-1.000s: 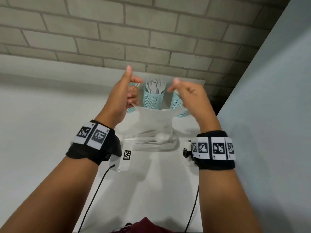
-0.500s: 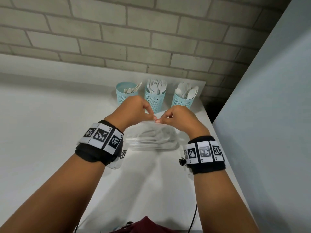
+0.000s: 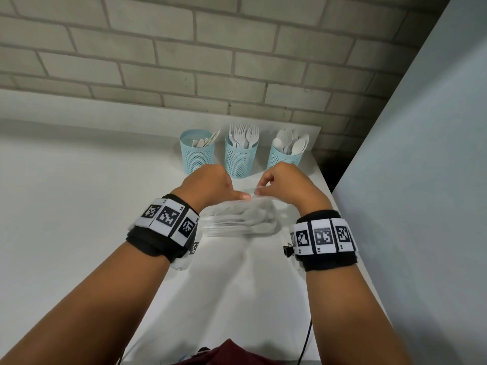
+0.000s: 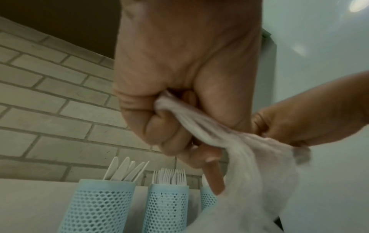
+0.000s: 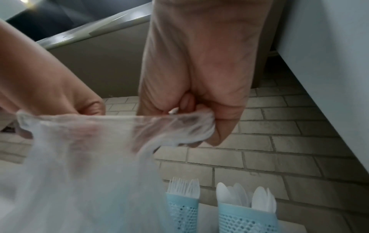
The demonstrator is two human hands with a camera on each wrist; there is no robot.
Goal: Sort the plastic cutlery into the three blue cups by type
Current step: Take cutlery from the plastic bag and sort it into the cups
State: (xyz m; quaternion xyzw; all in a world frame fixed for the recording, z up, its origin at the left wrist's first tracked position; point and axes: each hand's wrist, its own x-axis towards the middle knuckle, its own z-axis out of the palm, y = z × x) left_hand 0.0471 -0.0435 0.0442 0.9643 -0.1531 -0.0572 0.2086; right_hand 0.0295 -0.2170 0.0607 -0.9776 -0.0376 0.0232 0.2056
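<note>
Three blue mesh cups stand in a row at the back of the white table: the left cup (image 3: 197, 151) holds white knives, the middle cup (image 3: 240, 159) forks, the right cup (image 3: 286, 156) spoons. In front of them lies a clear plastic bag (image 3: 242, 219) with white cutlery inside. My left hand (image 3: 210, 185) grips the bag's top edge in curled fingers (image 4: 171, 126). My right hand (image 3: 284, 185) pinches the same edge (image 5: 199, 121) a little to the right. The bag (image 4: 259, 173) hangs stretched between both hands.
A brick wall (image 3: 210, 61) runs behind the table (image 3: 79, 193). A pale grey panel (image 3: 421, 180) rises along the right side, close to my right wrist. A dark gap (image 3: 332, 169) lies beside the spoon cup. Cables (image 3: 305, 343) trail off the near edge.
Both hands came down from in front of the cups to just above the table, lowering the bag onto it. They drew close together, then parted slightly along the bag's top edge.
</note>
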